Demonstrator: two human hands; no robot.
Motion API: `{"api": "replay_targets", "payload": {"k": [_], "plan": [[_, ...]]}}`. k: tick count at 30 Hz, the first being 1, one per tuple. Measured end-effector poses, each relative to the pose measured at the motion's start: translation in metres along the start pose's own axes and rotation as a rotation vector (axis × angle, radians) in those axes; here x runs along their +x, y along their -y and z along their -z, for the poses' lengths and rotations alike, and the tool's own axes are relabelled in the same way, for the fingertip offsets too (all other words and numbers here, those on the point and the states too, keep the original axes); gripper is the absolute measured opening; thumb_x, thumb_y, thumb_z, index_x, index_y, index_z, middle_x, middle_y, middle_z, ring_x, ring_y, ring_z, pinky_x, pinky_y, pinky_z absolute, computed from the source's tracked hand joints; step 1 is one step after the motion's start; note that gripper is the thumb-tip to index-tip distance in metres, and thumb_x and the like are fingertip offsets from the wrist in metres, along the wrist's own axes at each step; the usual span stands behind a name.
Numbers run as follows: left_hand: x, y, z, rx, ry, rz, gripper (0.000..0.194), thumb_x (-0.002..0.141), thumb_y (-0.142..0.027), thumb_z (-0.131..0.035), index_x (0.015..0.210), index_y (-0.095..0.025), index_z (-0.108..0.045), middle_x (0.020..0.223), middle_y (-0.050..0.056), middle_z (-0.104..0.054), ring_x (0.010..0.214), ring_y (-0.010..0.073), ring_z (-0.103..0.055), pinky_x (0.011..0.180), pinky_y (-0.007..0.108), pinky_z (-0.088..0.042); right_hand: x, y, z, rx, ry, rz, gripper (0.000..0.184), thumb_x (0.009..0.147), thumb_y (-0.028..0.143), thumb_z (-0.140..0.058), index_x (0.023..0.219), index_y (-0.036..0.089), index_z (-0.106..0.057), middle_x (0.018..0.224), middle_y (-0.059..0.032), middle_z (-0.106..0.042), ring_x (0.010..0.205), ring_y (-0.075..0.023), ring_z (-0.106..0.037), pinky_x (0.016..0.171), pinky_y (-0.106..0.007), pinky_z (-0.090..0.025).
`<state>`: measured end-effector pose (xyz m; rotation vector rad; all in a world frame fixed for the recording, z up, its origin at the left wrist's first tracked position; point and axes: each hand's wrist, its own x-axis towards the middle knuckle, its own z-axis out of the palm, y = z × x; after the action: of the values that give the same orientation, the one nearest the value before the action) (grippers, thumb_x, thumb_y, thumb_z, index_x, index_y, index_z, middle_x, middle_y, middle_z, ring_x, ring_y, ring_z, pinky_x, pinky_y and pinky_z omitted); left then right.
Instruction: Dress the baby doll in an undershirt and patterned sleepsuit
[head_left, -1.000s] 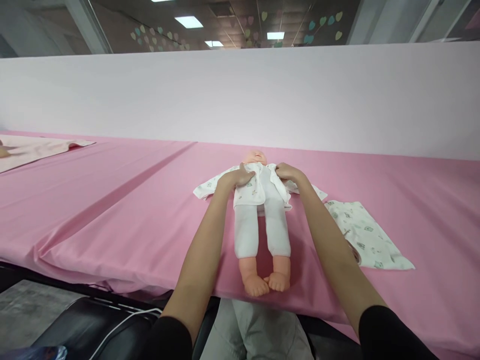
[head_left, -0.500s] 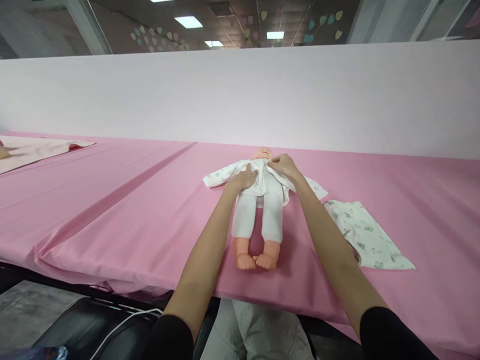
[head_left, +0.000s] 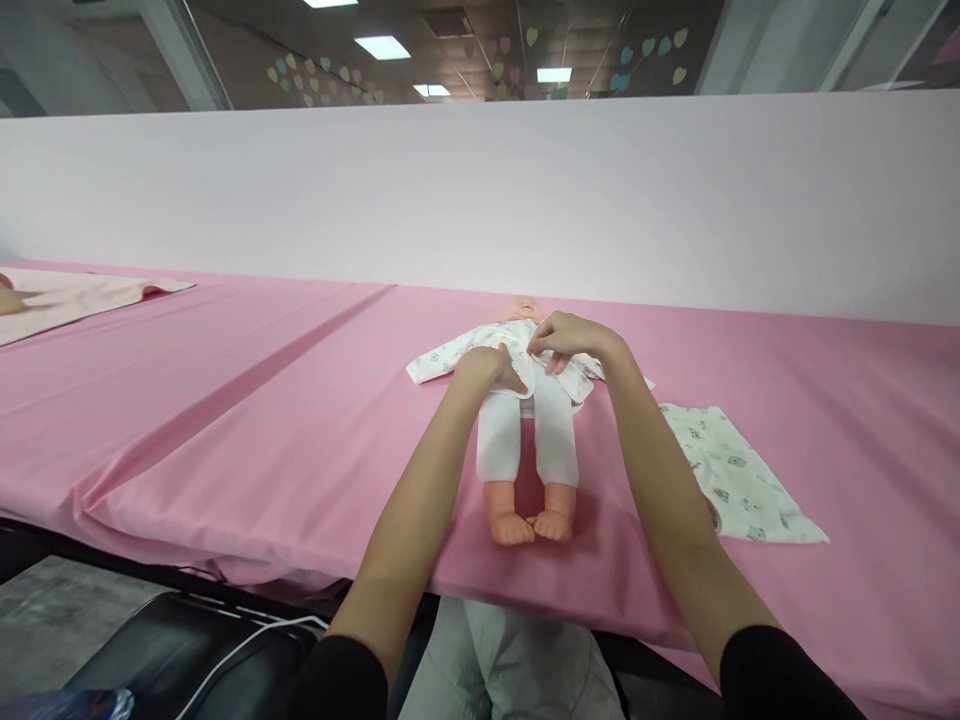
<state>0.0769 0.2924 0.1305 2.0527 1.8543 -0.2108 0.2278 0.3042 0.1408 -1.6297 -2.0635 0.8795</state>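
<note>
A baby doll (head_left: 534,442) lies on its back, its head at the far side and its bare plastic feet towards me. It has a white cloth body and a white printed baby shirt (head_left: 457,352), one sleeve stretched out to the left. My left hand (head_left: 491,368) rests on the shirt's front, thumb apart from the fingers. On the right side of the chest, my right hand (head_left: 566,338) bends down with its fingertips pinched on the shirt near the front edge. My right hand and forearm partly hide the other sleeve.
A folded printed white cloth (head_left: 739,480) lies right of the doll on the pink sheet (head_left: 262,430). A pale mat (head_left: 90,295) is at the far left. Behind the table stands a white partition (head_left: 450,200). A black chair (head_left: 202,650) with a white cable is below left.
My right hand has bent at the wrist and brought the shirt's right front inward over the doll. The doll's legs have shifted slightly right. My left hand has moved slightly right and down.
</note>
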Motion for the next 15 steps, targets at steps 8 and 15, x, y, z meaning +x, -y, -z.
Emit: {"api": "replay_targets", "payload": {"k": [8,15], "plan": [[-0.029,0.012,0.023,-0.149,-0.037,-0.203,0.066,0.074,-0.048,-0.060,0.134,-0.032,-0.036,0.115,0.008,-0.062,0.063,0.0215,-0.067,0.065,0.034,-0.051,-0.053,0.004,0.023,-0.088,-0.283,-0.010,0.015,0.080,0.026,-0.056,0.084,0.014,-0.065,0.085,-0.0101,-0.066,0.058,-0.0167,-0.063,0.055,-0.029,-0.050],[-0.078,0.029,0.042,-0.162,-0.153,-0.304,0.065,0.080,-0.051,-0.049,0.138,-0.032,-0.028,0.099,0.004,-0.066,0.069,0.0207,-0.067,0.061,0.027,-0.048,-0.101,-0.084,0.006,-0.802,0.003,-0.616,0.021,0.075,0.031,-0.060,0.085,0.013,-0.063,0.092,-0.0173,-0.064,0.084,-0.0294,-0.063,0.062,-0.034,-0.045]]}}
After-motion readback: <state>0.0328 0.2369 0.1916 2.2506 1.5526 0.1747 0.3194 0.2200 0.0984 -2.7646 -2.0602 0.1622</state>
